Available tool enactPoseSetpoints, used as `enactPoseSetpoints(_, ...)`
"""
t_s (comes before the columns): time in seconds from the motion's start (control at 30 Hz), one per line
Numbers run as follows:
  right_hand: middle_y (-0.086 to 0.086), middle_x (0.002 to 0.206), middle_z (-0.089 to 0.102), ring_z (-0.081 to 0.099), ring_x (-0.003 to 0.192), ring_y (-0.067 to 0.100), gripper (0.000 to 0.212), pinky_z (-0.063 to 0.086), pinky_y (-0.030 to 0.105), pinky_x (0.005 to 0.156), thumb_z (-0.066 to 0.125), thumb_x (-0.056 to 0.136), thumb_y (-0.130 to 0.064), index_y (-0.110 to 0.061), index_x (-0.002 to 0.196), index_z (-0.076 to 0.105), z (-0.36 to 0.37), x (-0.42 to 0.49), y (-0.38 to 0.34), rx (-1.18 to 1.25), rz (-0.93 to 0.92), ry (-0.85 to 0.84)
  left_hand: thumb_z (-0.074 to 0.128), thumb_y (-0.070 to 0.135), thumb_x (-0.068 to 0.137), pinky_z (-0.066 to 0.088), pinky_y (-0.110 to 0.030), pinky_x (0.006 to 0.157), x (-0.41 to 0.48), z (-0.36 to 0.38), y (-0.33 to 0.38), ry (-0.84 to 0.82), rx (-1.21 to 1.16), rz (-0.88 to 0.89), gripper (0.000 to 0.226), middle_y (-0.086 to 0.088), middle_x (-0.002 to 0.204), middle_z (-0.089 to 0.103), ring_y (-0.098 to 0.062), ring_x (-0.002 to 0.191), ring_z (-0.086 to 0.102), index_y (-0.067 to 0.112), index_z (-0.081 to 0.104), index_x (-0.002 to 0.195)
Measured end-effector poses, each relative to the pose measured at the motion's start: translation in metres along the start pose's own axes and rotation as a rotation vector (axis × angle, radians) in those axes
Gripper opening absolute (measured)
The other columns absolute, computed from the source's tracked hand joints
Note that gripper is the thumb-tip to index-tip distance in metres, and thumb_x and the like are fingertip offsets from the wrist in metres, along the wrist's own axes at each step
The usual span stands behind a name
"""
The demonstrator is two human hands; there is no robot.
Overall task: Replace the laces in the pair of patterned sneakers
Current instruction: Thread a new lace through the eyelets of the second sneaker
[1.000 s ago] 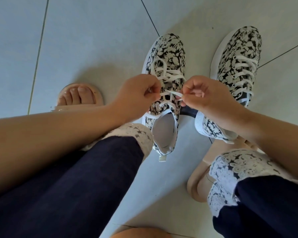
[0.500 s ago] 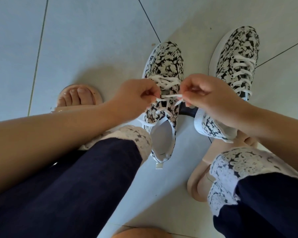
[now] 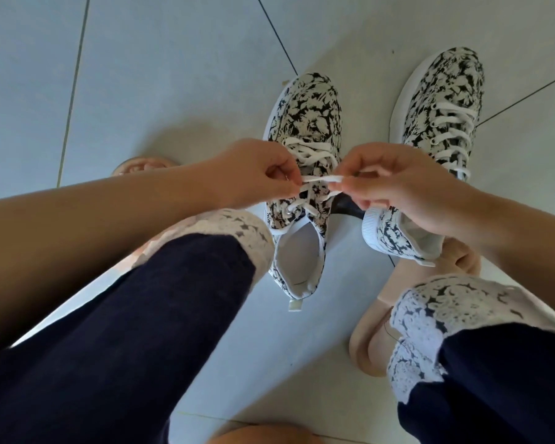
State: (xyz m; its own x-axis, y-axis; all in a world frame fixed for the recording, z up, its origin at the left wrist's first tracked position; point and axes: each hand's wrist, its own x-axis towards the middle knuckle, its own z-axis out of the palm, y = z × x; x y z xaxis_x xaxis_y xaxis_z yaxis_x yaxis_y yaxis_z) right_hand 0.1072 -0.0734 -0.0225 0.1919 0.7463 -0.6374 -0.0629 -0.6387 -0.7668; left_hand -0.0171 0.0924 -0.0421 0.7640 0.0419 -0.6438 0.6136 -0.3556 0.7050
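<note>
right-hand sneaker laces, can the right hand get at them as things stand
Probably yes. The right hand sits just beside the right-hand sneaker, and nothing covers its laces. But it is pinching the white lace of the middle sneaker, so it would have to let go first.

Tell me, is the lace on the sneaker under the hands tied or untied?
Untied. The left hand and the right hand each pinch the lace, stretched between them above the sneaker; no knot or bow shows.
</note>
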Motion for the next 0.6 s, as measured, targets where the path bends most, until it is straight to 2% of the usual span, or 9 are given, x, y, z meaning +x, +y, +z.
enactPoseSetpoints(0.07, -0.007, 0.060, 0.062, 0.041, 0.047, 0.005, 0.008, 0.031, 0.013, 0.045, 0.054, 0.078, -0.009, -0.002, 0.075, 0.055, -0.009, -0.002, 0.002, 0.217, 0.070, -0.086, 0.061, 0.022, 0.085, 0.048, -0.012, 0.068, -0.001, -0.003, -0.001, 0.010, -0.009, -0.013, 0.004, 0.009, 0.073, 0.062, 0.005, 0.064, 0.055, 0.020, 0.064, 0.085)
enactPoseSetpoints(0.1, -0.006, 0.057, 0.061, 0.039, 0.044, 0.005, 0.008, 0.029, 0.014, 0.044, 0.052, 0.075, -0.009, -0.002, 0.071, 0.053, -0.011, -0.003, 0.004, 0.225, 0.102, -0.120, 0.059, 0.019, 0.086, 0.045, -0.007, 0.060, -0.002, -0.005, -0.002, 0.011, -0.077, -0.040, 0.006, 0.012, 0.066, 0.058, 0.008, 0.054, 0.050, 0.020, 0.063, 0.082)
enactPoseSetpoints(0.17, -0.006, 0.052, 0.059, 0.035, 0.042, 0.004, 0.013, 0.027, 0.016, 0.044, 0.055, 0.082, -0.011, -0.005, 0.070, 0.056, -0.012, -0.005, 0.007, 0.071, 0.130, -0.175, 0.055, 0.015, 0.088, 0.042, -0.008, 0.050, -0.007, -0.009, -0.007, -0.015, -0.266, -0.105, 0.011, 0.014, 0.056, 0.056, 0.006, 0.045, 0.044, 0.019, 0.061, 0.079)
enactPoseSetpoints(0.27, -0.003, 0.053, 0.060, 0.034, 0.042, 0.005, 0.016, 0.029, 0.014, 0.045, 0.057, 0.086, -0.026, -0.016, 0.082, 0.069, -0.005, -0.004, 0.008, -0.108, 0.110, -0.163, 0.054, 0.015, 0.088, 0.039, -0.009, 0.044, -0.013, -0.011, -0.010, -0.056, -0.446, -0.147, 0.008, 0.013, 0.054, 0.059, 0.003, 0.042, 0.043, 0.016, 0.061, 0.084)
enactPoseSetpoints(0.37, -0.002, 0.059, 0.064, 0.037, 0.044, 0.005, 0.013, 0.028, 0.017, 0.045, 0.060, 0.082, -0.025, -0.022, 0.086, 0.072, -0.005, -0.002, 0.004, -0.113, 0.083, -0.168, 0.059, 0.023, 0.085, 0.037, -0.006, 0.041, -0.009, -0.008, -0.006, -0.053, -0.186, -0.144, 0.011, 0.012, 0.050, 0.054, 0.004, 0.037, 0.041, 0.013, 0.064, 0.084)
enactPoseSetpoints(0.43, -0.005, 0.067, 0.068, 0.043, 0.052, 0.005, 0.007, 0.033, 0.018, 0.050, 0.065, 0.081, -0.020, -0.022, 0.080, 0.072, -0.008, -0.003, 0.004, -0.142, 0.079, -0.209, 0.060, 0.020, 0.084, 0.038, -0.009, 0.045, -0.008, -0.008, -0.003, -0.050, -0.176, -0.114, 0.010, 0.012, 0.051, 0.053, 0.004, 0.041, 0.040, 0.012, 0.064, 0.079)
enactPoseSetpoints(0.5, -0.003, 0.074, 0.070, 0.045, 0.054, 0.003, 0.010, 0.037, 0.013, 0.053, 0.066, 0.078, -0.019, -0.022, 0.072, 0.072, -0.012, -0.005, 0.006, -0.122, 0.090, -0.238, 0.057, 0.013, 0.084, 0.039, -0.013, 0.049, -0.011, -0.011, -0.004, -0.077, -0.418, -0.105, 0.008, 0.010, 0.058, 0.055, -0.001, 0.051, 0.044, 0.012, 0.060, 0.077)
enactPoseSetpoints(0.6, 0.011, 0.077, 0.069, 0.038, 0.051, 0.008, 0.021, 0.034, 0.012, 0.048, 0.053, 0.070, -0.016, -0.021, 0.059, 0.070, -0.016, -0.007, 0.010, -0.071, 0.117, -0.198, 0.054, 0.014, 0.074, 0.039, -0.012, 0.045, -0.018, -0.019, -0.015, -0.144, -0.734, -0.151, 0.008, 0.006, 0.063, 0.060, -0.006, 0.054, 0.047, 0.008, 0.057, 0.079)
